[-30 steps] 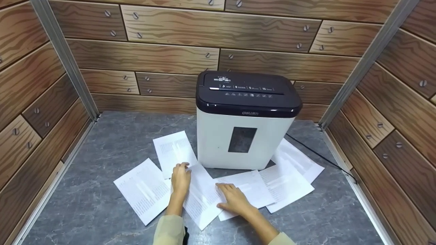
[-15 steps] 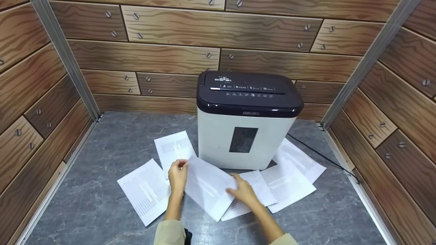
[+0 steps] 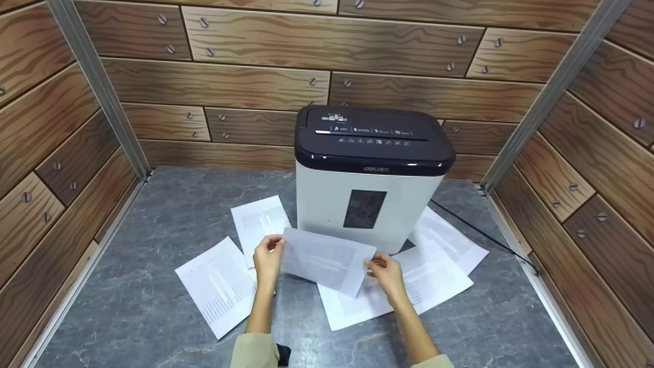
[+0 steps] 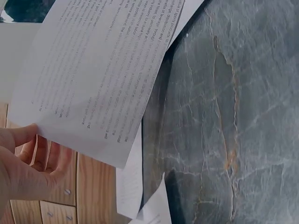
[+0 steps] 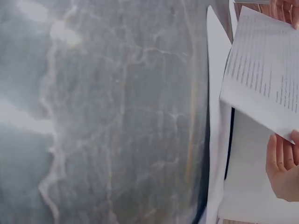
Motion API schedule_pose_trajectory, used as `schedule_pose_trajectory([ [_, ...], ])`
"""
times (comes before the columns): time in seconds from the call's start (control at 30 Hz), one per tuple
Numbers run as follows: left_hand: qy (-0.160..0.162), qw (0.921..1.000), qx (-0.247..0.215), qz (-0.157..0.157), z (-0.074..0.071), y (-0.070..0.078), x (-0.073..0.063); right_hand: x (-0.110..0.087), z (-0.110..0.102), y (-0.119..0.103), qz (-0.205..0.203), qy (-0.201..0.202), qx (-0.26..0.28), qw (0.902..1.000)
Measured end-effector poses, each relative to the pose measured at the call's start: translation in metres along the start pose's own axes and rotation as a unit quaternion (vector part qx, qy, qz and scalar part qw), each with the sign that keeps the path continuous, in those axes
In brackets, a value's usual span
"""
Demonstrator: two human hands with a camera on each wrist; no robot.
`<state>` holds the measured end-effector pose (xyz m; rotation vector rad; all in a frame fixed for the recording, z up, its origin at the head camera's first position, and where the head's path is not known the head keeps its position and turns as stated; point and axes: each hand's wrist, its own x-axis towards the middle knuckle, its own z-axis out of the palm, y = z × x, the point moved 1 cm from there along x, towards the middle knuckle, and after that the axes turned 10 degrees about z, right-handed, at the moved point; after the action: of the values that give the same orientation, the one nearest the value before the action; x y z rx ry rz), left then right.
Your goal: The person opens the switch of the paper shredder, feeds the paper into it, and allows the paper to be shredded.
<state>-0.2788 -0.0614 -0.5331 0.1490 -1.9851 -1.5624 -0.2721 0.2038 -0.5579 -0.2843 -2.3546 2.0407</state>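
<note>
A printed sheet of paper (image 3: 327,260) is held up off the table in front of the white shredder (image 3: 327,204). My left hand (image 3: 268,258) pinches its left corner between thumb and fingers. At the opposite short edge, my right hand (image 3: 387,273) pinches the upper right corner. Lines of print cover the lifted sheet (image 4: 98,70) in the left wrist view, where the left hand (image 4: 35,161) grips its edge. In the right wrist view the right hand (image 5: 285,163) holds the sheet's near corner. The shredder's dark lid (image 3: 378,153) has a long narrow slot.
Two printed sheets lie left of the shredder: one paper (image 3: 217,289) nearer, another paper (image 3: 258,217) behind it. Overlapping papers (image 3: 434,281) spread at the front right. A black cord (image 3: 480,235) runs right toward the wood-patterned side wall (image 3: 587,220).
The middle sheet has been picked up from the table and raised toward the shredder, turning more crosswise. My right hand has moved up and right, now pinching the sheet's corner.
</note>
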Motion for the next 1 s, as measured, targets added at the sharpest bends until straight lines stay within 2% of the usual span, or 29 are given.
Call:
schedule_pose_trajectory([
  [0.27, -0.029, 0.9992, 0.004, -0.028, 0.002, 0.009, -0.006, 0.002, -0.008, -0.009, -0.011, 0.045, 0.006, 0.9989],
  [0.63, -0.045, 0.9988, -0.014, -0.016, 0.014, 0.014, -0.011, 0.009, -0.021, -0.021, -0.05, 0.092, -0.022, 0.9943],
  [0.83, -0.052, 0.998, -0.03, -0.019, 0.019, 0.022, -0.014, 0.01, -0.029, -0.024, -0.052, 0.094, -0.006, 0.9941],
  [1.0, -0.045, 0.998, -0.04, -0.016, 0.022, 0.025, -0.018, 0.009, -0.034, -0.027, -0.055, 0.099, -0.012, 0.9935],
])
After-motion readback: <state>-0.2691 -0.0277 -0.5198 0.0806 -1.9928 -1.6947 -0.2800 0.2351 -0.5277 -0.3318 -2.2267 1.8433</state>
